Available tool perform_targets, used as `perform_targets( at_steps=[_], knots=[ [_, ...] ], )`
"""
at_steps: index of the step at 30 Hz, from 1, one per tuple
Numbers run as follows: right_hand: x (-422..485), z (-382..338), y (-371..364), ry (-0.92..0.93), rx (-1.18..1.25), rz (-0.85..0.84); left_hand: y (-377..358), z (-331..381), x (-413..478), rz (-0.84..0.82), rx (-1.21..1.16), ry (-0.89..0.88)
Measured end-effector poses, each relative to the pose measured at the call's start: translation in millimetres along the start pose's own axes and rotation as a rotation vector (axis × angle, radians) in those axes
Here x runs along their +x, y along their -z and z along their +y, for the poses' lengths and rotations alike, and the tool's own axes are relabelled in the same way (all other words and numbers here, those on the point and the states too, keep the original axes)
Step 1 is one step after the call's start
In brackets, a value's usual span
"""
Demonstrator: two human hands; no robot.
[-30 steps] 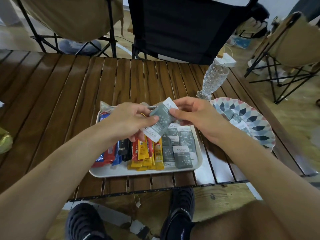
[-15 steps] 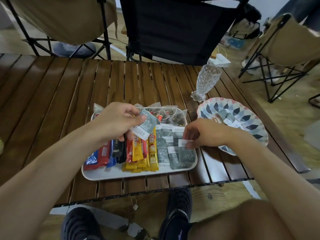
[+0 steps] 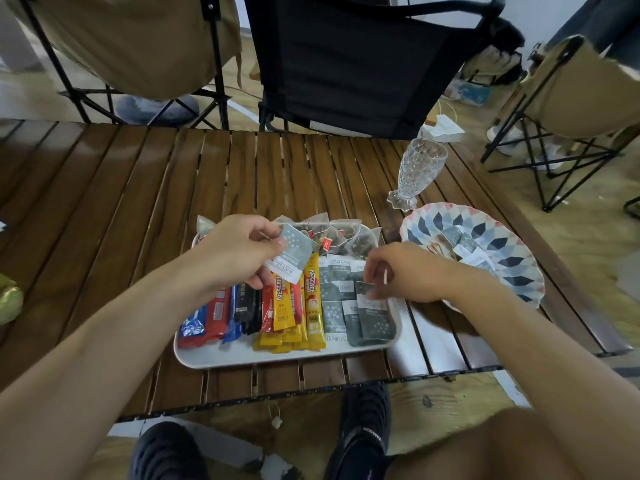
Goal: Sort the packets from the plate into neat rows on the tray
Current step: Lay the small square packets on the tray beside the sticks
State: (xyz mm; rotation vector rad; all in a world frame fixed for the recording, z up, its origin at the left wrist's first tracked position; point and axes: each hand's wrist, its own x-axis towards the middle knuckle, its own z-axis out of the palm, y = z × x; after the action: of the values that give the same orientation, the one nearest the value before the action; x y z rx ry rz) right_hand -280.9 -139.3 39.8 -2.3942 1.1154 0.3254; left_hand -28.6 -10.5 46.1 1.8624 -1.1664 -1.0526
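A white tray on the wooden table holds rows of packets: red and blue sticks, black sticks, yellow Nescafe sticks, grey-green sachets and clear tea bags at the back. My left hand pinches one grey-green sachet above the tray's middle. Over the tray's right part, my right hand has its fingers curled down onto the grey sachet row; whether it pinches one I cannot tell. The patterned plate to the right holds a few more grey sachets.
A cut-glass vase stands just behind the plate. Folding chairs ring the table's far side and right. A green object lies at the left edge. My shoes and knee show below the table's front edge.
My right hand let go of the sachet that both hands held, then dropped onto the tray's grey sachet row. The left hand keeps that sachet above the tray.
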Motion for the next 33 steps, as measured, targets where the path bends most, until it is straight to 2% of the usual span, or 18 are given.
perform_targets(
  at_steps=[3,6,12,17,21,26,33],
  knots=[
    [-1.4,-16.8,1.1,0.106,0.361,0.11,-0.3,2.7,-0.1,0.001,-0.025,0.013],
    [-0.7,-39.6,-3.1,0.099,0.637,0.096,-1.5,6.7,-1.5,-0.032,-0.049,0.018],
    [8.3,-55.5,-14.4,0.062,0.82,0.066,-2.6,8.9,-4.5,-0.073,-0.046,0.012],
    [10.9,-25.1,-4.5,-0.076,0.685,0.137,2.9,7.5,-3.1,-0.042,-0.029,0.013],
    [12.4,0.2,-12.4,-0.225,0.597,0.083,5.9,6.5,-2.9,-0.05,-0.01,0.003],
    [23.8,-2.2,-19.8,-0.249,0.564,0.076,5.5,7.1,-3.7,-0.064,-0.002,-0.01],
    [34.2,-20.8,-26.1,-0.296,0.271,0.084,8.7,5.6,-4.8,-0.062,0.01,-0.012]
  ],
)
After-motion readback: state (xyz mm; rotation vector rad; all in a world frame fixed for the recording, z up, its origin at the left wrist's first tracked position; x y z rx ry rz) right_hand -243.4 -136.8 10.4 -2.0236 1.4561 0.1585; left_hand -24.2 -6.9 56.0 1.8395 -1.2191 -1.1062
